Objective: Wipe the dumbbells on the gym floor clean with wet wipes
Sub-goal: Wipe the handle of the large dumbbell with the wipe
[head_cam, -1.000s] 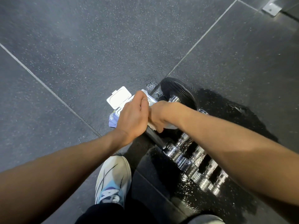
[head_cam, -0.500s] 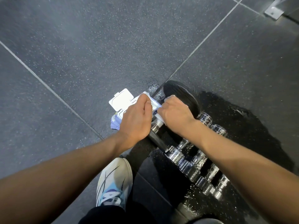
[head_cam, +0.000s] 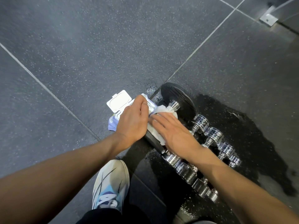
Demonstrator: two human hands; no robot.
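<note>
On the dark speckled rubber gym floor (head_cam: pixel 80 62), just left of the large black-disc dumbbell with a chrome handle (head_cam: pixel 179 101), lies a soft purple-and-white wet-wipe pack (head_cam: pixel 113 123) with its white flip lid (head_cam: pixel 119 101) open. The contents are hidden under the left hand (head_cam: pixel 132 122), whose fingers curl over the pack top and grip it. Right hand (head_cam: pixel 176 135): fingers straight, slightly spread, pressing a crumpled white wet wipe (head_cam: pixel 163 109) onto that dumbbell's handle and near disc; small chrome dumbbells (head_cam: pixel 212 133) lie in a row just beside it, on wet floor.
</note>
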